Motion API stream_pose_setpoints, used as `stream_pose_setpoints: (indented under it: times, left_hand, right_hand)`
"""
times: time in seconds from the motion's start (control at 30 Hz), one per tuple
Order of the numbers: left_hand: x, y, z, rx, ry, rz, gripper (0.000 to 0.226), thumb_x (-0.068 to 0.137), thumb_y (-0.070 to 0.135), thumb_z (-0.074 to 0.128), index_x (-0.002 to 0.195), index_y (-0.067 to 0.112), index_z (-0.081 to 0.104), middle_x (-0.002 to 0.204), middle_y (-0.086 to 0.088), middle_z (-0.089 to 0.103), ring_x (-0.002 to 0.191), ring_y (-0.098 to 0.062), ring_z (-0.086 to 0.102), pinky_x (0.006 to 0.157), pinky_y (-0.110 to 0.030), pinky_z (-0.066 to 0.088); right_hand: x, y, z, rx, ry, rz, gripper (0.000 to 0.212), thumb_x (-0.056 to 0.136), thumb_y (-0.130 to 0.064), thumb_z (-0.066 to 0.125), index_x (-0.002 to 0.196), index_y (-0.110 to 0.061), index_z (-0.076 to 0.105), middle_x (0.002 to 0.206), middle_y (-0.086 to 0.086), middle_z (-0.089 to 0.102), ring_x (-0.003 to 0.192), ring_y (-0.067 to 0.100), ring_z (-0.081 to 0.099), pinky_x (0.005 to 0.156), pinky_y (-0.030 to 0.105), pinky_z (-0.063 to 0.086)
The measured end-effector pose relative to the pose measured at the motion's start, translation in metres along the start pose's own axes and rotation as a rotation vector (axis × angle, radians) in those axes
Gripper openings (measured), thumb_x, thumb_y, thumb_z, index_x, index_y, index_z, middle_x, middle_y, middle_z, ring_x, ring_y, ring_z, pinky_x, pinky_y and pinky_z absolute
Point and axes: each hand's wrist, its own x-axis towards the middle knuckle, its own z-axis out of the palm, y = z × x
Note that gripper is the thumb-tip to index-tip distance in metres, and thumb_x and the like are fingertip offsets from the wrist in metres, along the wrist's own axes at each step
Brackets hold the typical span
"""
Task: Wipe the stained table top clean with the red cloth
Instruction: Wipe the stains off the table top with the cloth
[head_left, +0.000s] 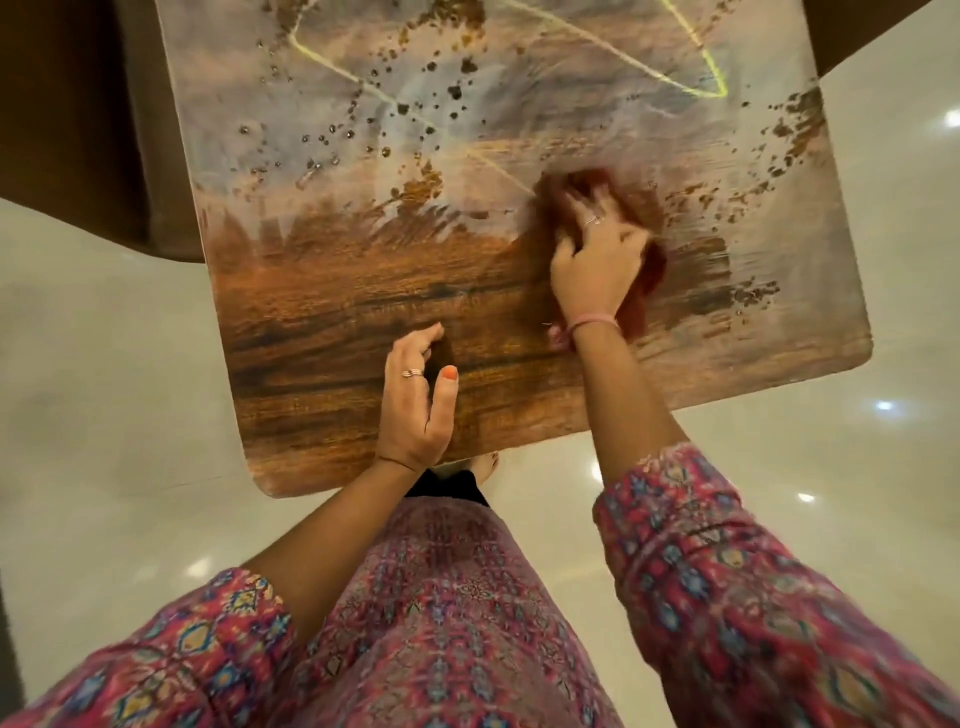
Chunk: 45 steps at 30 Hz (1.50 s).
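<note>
While right hand (597, 249) presses red cloth (644, 280), brown specks (457, 93) dot table top (322, 322).

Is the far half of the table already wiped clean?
No, the far part of the table top still carries dark spots and yellow lines beyond the red cloth.
</note>
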Motion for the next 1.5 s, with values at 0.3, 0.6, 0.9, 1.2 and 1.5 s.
stream_pose_setpoints:
  times: [0.3, 0.6, 0.9, 1.2, 1.5]
  left_hand:
    - [0.0, -0.001, 0.0, -0.142, 0.015, -0.031, 0.033, 0.094, 0.031, 0.037, 0.115, 0.008, 0.046, 0.115, -0.008, 0.043, 0.113, -0.023, 0.048, 0.099, -0.035, 0.042]
    - [0.0, -0.003, 0.0, -0.151, 0.004, -0.058, 0.042, 0.094, 0.03, 0.036, 0.119, -0.002, 0.048, 0.117, -0.009, 0.044, 0.111, -0.018, 0.048, 0.099, -0.029, 0.04]
    - [0.001, -0.001, 0.002, -0.06, 0.026, -0.044, 0.04, 0.094, 0.032, 0.036, 0.119, 0.003, 0.05, 0.116, -0.002, 0.043, 0.108, -0.017, 0.048, 0.097, -0.031, 0.043]
    - [0.002, -0.002, 0.004, -0.069, 0.02, -0.023, 0.04, 0.095, 0.03, 0.035, 0.119, 0.001, 0.049, 0.117, -0.002, 0.042, 0.11, -0.018, 0.047, 0.098, -0.037, 0.043]
    - [0.0, -0.001, 0.006, -0.019, 0.037, -0.009, 0.039, 0.095, 0.03, 0.037, 0.117, 0.001, 0.05, 0.115, -0.003, 0.042, 0.107, -0.02, 0.048, 0.097, -0.034, 0.043]
  right_hand:
    - [-0.02, 0.049, -0.024, -0.017, -0.189, -0.364, 0.049, 0.08, -0.006, 0.052, 0.125, -0.024, 0.061, 0.137, -0.004, 0.055, 0.114, 0.022, 0.051, 0.094, 0.029, 0.031]
    - [-0.113, 0.022, -0.01, 0.059, -0.297, -0.528, 0.051, 0.074, -0.009, 0.048, 0.12, -0.025, 0.063, 0.132, -0.004, 0.056, 0.098, 0.03, 0.053, 0.086, 0.038, 0.042]
    - [-0.037, 0.042, -0.021, -0.021, 0.075, 0.176, 0.04, 0.087, -0.017, 0.052, 0.127, -0.02, 0.06, 0.137, 0.002, 0.05, 0.113, 0.034, 0.049, 0.096, 0.03, 0.032]
    - [-0.141, 0.106, -0.046, -0.004, -0.122, -0.281, 0.05, 0.073, -0.005, 0.045, 0.114, -0.021, 0.069, 0.128, 0.002, 0.06, 0.103, 0.033, 0.055, 0.088, 0.041, 0.041]
    - [-0.134, 0.072, -0.031, 0.05, 0.061, 0.116, 0.046, 0.078, -0.006, 0.055, 0.121, -0.021, 0.064, 0.129, 0.006, 0.055, 0.109, 0.031, 0.05, 0.096, 0.032, 0.033]
